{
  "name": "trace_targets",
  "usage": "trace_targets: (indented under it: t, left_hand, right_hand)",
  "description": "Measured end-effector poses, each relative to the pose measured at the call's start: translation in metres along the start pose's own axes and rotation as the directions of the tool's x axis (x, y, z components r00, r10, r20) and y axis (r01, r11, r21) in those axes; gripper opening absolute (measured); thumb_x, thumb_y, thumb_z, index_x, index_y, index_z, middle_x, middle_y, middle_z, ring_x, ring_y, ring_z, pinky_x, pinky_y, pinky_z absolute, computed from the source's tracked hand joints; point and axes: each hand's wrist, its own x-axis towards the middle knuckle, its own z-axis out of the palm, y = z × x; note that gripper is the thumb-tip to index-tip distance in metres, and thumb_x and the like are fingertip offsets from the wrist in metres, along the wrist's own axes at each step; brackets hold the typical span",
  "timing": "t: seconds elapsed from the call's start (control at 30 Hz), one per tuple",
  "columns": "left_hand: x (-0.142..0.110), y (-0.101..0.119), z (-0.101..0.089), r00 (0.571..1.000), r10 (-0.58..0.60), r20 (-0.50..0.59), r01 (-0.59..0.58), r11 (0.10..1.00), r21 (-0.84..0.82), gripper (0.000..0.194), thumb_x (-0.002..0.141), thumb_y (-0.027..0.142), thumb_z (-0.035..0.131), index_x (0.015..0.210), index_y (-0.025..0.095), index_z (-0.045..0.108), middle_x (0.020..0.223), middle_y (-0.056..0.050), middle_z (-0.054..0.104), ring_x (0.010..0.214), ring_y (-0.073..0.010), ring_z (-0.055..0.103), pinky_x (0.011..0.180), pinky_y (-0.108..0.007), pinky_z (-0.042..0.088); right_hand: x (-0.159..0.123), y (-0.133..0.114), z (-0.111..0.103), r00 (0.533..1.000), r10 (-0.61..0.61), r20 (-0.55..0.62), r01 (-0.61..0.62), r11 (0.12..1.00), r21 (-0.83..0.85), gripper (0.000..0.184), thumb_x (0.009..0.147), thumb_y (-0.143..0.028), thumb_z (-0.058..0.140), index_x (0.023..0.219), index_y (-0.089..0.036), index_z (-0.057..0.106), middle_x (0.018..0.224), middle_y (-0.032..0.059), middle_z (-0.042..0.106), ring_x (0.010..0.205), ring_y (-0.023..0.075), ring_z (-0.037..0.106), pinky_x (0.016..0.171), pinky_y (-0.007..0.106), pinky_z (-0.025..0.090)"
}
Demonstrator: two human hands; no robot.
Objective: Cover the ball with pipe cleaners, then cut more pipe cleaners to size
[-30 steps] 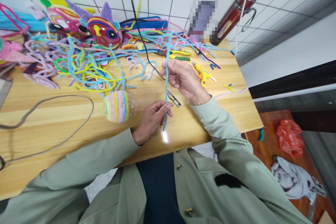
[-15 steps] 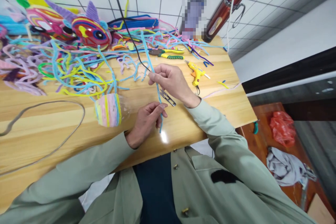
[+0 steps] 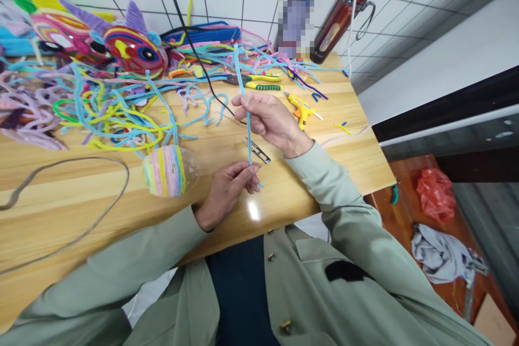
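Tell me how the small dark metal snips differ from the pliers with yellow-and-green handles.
The snips look bare metal; the pliers have coloured handles. The snips look smaller than the pliers. The snips lie between the left hand and right hand, the pliers beyond the right. Both lie on the wooden table, partly behind the held light-blue fuzzy stem.

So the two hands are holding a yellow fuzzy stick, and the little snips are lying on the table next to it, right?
Not quite: the head view shows the hands holding a light blue fuzzy stick. The snips do lie on the table beside it.
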Motion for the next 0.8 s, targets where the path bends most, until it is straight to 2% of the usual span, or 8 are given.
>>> trace_targets:
  t: [0.17, 0.4, 0.57, 0.7, 0.8]
  left_hand:
    - [-0.001, -0.002, 0.004, 0.998, -0.035, 0.05, 0.035, 0.999, -0.011, 0.051, 0.083, 0.065, 0.086, 0.079, 0.016, 0.074, 0.078, -0.006, 0.076, 0.058, -0.0143, 0.066, 0.058, -0.027, 0.055]
    - [-0.002, -0.011, 0.003, 0.984, -0.077, 0.16, 0.07, 0.996, 0.048, 0.05, 0.089, 0.062, 0.08, 0.068, 0.018, 0.068, 0.061, -0.002, 0.067, 0.048, -0.011, 0.053, 0.051, -0.025, 0.044]
    - [-0.007, -0.015, 0.006, 0.981, -0.077, 0.177, 0.069, 0.996, 0.048, 0.047, 0.091, 0.061, 0.077, 0.074, 0.018, 0.067, 0.062, 0.0, 0.063, 0.049, -0.0109, 0.051, 0.052, -0.025, 0.042]
    - [-0.012, -0.018, 0.007, 0.98, -0.074, 0.183, 0.054, 0.992, 0.11, 0.046, 0.093, 0.062, 0.073, 0.079, 0.018, 0.067, 0.056, 0.004, 0.053, 0.049, -0.0103, 0.045, 0.052, -0.025, 0.039]
    - [-0.014, -0.023, 0.004, 0.966, -0.052, 0.252, 0.012, 0.988, 0.157, 0.05, 0.099, 0.064, 0.063, 0.1, 0.015, 0.074, 0.07, 0.001, 0.062, 0.057, -0.0118, 0.051, 0.056, -0.026, 0.043]
  right_hand:
    - [0.002, 0.004, 0.001, 1.0, -0.003, 0.004, 0.003, 1.0, -0.012, 0.037, 0.094, -0.05, 0.083, 0.104, -0.016, 0.073, 0.089, 0.0025, 0.084, 0.044, 0.0024, 0.033, 0.038, 0.019, 0.02]
    - [-0.002, 0.001, 0.007, 1.0, -0.014, 0.01, 0.015, 0.996, -0.084, 0.034, 0.096, -0.048, 0.082, 0.101, -0.016, 0.073, 0.086, 0.0028, 0.083, 0.044, 0.0029, 0.032, 0.037, 0.02, 0.018]
    - [-0.006, -0.004, 0.014, 0.999, -0.034, 0.025, 0.036, 0.996, -0.08, 0.025, 0.102, -0.041, 0.074, 0.102, -0.016, 0.074, 0.084, 0.0024, 0.081, 0.045, 0.0023, 0.032, 0.038, 0.018, 0.02]
    - [-0.01, -0.005, 0.017, 0.998, -0.053, -0.032, 0.049, 0.991, -0.123, 0.027, 0.1, -0.045, 0.076, 0.099, -0.019, 0.077, 0.083, 0.0013, 0.078, 0.045, 0.0029, 0.034, 0.039, 0.02, 0.023]
    - [-0.017, -0.012, 0.01, 0.995, -0.079, -0.066, 0.071, 0.991, -0.114, 0.022, 0.098, -0.042, 0.075, 0.099, -0.02, 0.078, 0.082, 0.0009, 0.079, 0.045, 0.0042, 0.035, 0.039, 0.021, 0.023]
